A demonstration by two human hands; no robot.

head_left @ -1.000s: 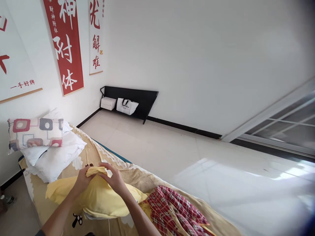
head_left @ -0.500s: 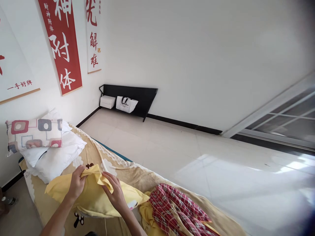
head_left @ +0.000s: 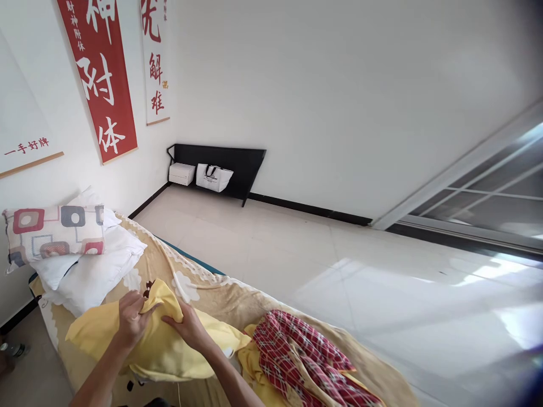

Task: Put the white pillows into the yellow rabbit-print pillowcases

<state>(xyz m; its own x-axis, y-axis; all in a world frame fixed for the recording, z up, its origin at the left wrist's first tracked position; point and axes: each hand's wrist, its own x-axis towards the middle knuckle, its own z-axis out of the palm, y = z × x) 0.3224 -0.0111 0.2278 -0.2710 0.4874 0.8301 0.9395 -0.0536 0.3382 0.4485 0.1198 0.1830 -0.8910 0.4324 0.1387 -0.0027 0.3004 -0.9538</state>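
Note:
A yellow pillow (head_left: pixel 169 350) lies across the bed in front of me, its fabric bunched up at the far edge. My left hand (head_left: pixel 134 317) is closed on that raised fabric, with the thumb pressed against it. On the other side of the bunched part, my right hand (head_left: pixel 186 325) pinches the same yellow cloth, some fingers hidden behind it. Under the pillow spreads a tan blanket (head_left: pixel 237 302) with white and brown patterns. Close to the pillow's right corner is a heap of red plaid cloth (head_left: pixel 297 356), with yellow fabric beneath it.
White pillows (head_left: pixel 106 265) and a patterned pillow (head_left: pixel 55 234) are stacked at the bed's far left end. Along the wall stands a black board (head_left: pixel 244 175) with a white box (head_left: pixel 181 174) and a white bag (head_left: pixel 214 178). A bottle (head_left: pixel 14 349) is on the floor at left.
Both hands still grip the yellow fabric. My left hand has turned, its thumb now lying along the cloth. The pillow's near side hangs lower, and the view has shifted slightly right.

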